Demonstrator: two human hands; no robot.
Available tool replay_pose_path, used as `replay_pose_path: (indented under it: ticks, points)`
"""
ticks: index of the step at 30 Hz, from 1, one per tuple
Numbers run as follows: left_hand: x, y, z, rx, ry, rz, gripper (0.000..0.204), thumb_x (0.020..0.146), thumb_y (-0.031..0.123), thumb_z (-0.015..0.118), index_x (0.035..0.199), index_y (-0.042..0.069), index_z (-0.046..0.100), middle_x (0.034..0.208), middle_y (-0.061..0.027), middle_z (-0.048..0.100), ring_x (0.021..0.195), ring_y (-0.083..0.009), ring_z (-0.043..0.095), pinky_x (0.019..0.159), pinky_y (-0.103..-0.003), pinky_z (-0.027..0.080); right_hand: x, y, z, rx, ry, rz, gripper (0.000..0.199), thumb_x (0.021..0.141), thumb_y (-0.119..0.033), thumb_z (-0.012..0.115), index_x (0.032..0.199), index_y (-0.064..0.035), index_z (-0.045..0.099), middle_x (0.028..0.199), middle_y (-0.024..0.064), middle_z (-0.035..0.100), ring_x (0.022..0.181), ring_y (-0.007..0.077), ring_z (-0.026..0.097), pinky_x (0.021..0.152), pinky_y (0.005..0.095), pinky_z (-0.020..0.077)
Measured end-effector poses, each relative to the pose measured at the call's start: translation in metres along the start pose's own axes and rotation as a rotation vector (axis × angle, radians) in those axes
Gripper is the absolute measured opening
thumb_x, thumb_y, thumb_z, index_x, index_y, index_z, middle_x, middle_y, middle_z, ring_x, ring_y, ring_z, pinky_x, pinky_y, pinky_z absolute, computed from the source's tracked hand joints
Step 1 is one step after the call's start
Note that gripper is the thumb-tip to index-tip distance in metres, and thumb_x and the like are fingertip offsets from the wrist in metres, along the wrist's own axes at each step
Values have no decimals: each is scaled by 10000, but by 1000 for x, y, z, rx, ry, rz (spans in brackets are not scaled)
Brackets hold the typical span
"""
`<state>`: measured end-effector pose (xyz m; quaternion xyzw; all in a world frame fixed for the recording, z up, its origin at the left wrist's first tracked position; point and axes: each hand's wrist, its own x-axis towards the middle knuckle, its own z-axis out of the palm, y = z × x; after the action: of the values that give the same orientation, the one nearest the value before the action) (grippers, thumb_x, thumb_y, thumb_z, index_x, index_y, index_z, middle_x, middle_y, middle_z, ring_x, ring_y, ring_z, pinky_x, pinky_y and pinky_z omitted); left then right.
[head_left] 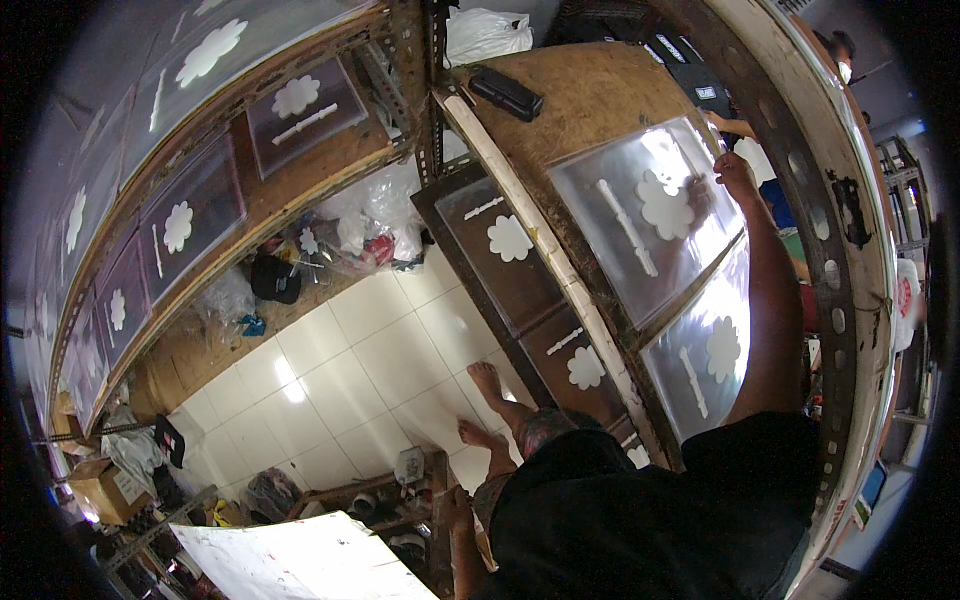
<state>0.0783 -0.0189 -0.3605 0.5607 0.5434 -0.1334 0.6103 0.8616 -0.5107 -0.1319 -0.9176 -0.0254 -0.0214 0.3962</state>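
Observation:
My right arm stretches forward over the work table. My right hand (737, 177) is at the right edge of a clear plastic sheet (596, 262), fingers pinched together on that edge. The sheet carries a white scalloped, flower-like shape (665, 204) and a long white stick-like strip (625, 228). Nearer to me lies a second clear sheet (667, 375) with a similar shape (723, 348) and strip. Low beside my leg hangs my left hand (460, 512), next to a wooden frame; its fingers do not show clearly.
A black case (506, 94) rests at the table's far left. A pale slotted metal rail (560, 258) divides the table from a lower dark shelf (503, 283) with more sheets. Left stands a shelf rack (212, 205). White boards (300, 560) lie lower left, above the tiled floor (345, 345).

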Motion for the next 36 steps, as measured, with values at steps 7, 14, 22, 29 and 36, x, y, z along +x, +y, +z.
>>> replay_pose_path:
  ticks: [7,14,22,29,36]
  points:
    - [-2,38,-5,19,22,-15,391,987,263,529,1178,-59,640,1024,-176,678,871,-230,666,796,-373,527,-24,0,6,-157,88,27,199,856,25,556,1028,-48,626,1047,116,642,983,243,616,859,353,508]
    - [-12,18,-17,142,2,-147,356,976,249,546,1143,-47,650,1005,-157,682,848,-230,667,760,-368,527,-32,-35,16,-536,341,-124,266,858,37,566,1102,-43,634,1127,144,638,1079,283,601,949,377,471]
    - [-13,5,-10,181,1,-85,337,976,251,556,1153,-18,657,1001,-146,698,867,-247,690,774,-380,545,-46,-203,158,-299,-13,-502,363,865,38,573,1214,-36,637,1213,173,632,1170,329,585,1033,396,438]
    - [5,-1,-11,-216,95,9,343,965,240,556,1170,-14,660,1043,-176,707,887,-257,703,790,-382,557,-74,-273,225,-302,-353,-661,210,819,-11,571,1011,-30,652,998,184,615,1020,362,596,903,447,477]
    - [-19,13,-13,276,39,-24,342,935,225,579,1138,-35,671,1010,-189,715,902,-281,706,816,-385,545,-77,-272,236,-274,-283,-678,128,803,3,561,908,-37,623,930,167,600,978,374,588,846,476,468]
